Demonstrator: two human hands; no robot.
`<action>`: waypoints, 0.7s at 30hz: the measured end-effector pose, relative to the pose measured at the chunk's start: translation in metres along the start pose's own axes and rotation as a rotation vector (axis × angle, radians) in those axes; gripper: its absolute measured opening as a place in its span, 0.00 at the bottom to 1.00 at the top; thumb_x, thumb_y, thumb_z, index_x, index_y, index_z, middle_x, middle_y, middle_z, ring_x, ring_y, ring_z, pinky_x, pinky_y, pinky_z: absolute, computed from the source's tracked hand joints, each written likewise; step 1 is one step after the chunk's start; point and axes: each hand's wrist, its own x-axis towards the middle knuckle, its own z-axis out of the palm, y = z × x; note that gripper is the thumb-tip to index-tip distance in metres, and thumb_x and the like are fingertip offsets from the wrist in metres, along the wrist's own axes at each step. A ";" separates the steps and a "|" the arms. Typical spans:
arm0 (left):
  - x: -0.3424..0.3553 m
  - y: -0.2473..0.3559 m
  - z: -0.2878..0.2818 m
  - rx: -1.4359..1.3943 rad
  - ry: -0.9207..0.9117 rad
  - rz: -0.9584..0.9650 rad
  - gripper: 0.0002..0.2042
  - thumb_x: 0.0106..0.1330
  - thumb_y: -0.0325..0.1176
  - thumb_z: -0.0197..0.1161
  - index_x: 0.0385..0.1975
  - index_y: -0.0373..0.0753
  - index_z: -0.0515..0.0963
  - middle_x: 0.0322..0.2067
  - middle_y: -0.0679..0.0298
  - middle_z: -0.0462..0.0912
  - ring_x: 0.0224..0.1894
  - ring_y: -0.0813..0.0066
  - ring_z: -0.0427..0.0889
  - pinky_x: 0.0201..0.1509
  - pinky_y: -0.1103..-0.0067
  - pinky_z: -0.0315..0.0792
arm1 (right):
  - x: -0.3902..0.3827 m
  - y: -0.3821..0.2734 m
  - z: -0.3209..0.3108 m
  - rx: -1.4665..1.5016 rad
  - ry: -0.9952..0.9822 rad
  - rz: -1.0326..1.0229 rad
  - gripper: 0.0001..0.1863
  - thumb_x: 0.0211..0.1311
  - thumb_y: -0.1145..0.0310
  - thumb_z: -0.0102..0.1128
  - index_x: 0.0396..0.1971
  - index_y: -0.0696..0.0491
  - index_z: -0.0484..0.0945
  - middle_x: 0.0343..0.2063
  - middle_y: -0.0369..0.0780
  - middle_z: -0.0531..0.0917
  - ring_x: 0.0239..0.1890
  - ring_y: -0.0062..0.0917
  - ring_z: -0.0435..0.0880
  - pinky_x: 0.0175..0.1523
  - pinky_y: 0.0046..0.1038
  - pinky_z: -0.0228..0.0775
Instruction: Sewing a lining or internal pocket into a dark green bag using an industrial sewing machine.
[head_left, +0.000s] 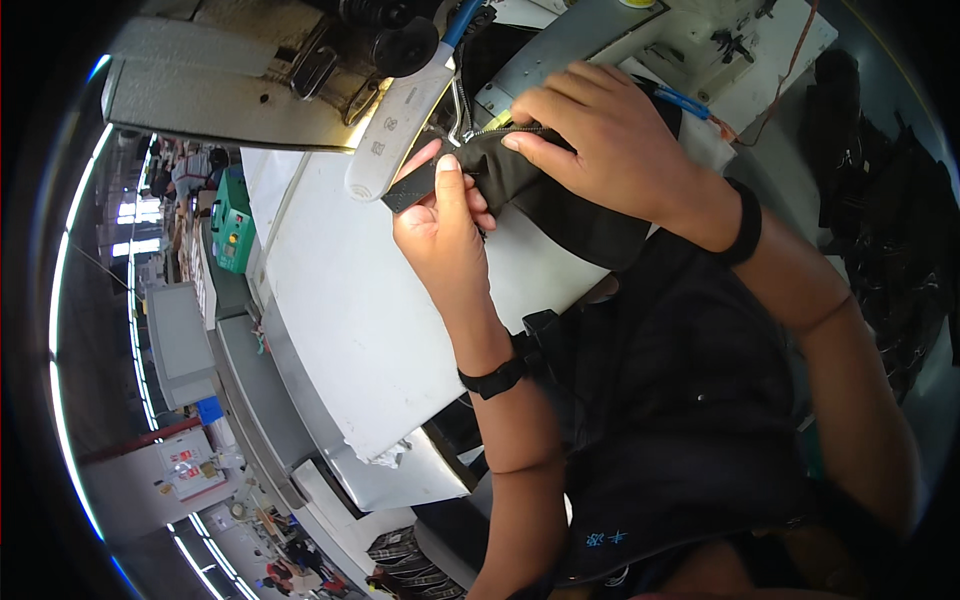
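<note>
Head view. A black fabric piece (pixel 560 200), fitted with a zipper (pixel 518 130), was held beside the sewing machine (pixel 200 105), its lower part draped to the near edge of the white table (pixel 350 310). By the left hand (pixel 445 230), a dark strip of the fabric was pinched; by the right hand (pixel 615 140), the zipper was gripped between thumb and forefinger. A green box (pixel 234 220) was seen beyond the table's left edge.
</note>
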 end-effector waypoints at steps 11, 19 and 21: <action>0.006 -0.008 0.001 -0.219 0.016 -0.039 0.17 0.69 0.30 0.67 0.54 0.33 0.72 0.28 0.67 0.75 0.25 0.82 0.75 0.23 0.84 0.68 | 0.046 0.037 0.010 0.183 0.016 -0.399 0.09 0.63 0.61 0.67 0.40 0.44 0.89 0.51 0.36 0.81 0.59 0.35 0.78 0.66 0.42 0.66; 0.009 -0.005 0.005 -0.275 0.057 -0.143 0.14 0.67 0.26 0.66 0.50 0.35 0.74 0.27 0.65 0.78 0.24 0.80 0.77 0.23 0.83 0.68 | 0.052 0.040 0.019 0.213 0.046 -0.484 0.08 0.60 0.62 0.67 0.35 0.48 0.88 0.49 0.35 0.85 0.61 0.31 0.80 0.65 0.39 0.69; 0.008 -0.003 0.004 -0.278 0.078 -0.154 0.13 0.67 0.26 0.65 0.50 0.34 0.74 0.27 0.65 0.78 0.24 0.80 0.77 0.23 0.83 0.69 | 0.052 0.039 0.021 0.271 0.052 -0.500 0.08 0.61 0.63 0.65 0.35 0.50 0.86 0.45 0.35 0.87 0.61 0.29 0.81 0.64 0.38 0.70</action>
